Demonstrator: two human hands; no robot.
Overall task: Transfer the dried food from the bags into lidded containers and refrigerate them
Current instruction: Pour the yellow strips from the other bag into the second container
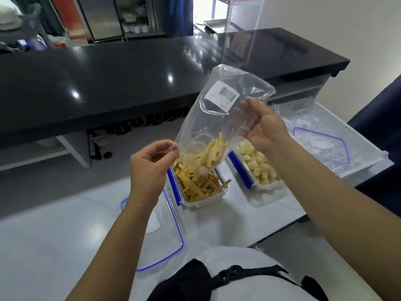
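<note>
Two hands pinch the bag point(219, 118) – left hand point(149, 168) at its mouth, right hand point(263, 129) on the upturned bottom – over the tub point(200, 187). Thin, slippery film and light, brittle strips point(211, 152): I'd hold the corners and shake gently.

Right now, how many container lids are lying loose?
2: one lid lies on the white table near the left forearm; another lid rests in the white tray at right. Others could be out of view.

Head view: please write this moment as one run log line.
step: pouring strips | bag: tilted over left box | left hand: pinches bag edge | right hand: holds bag | right box: filled, lid off
</note>
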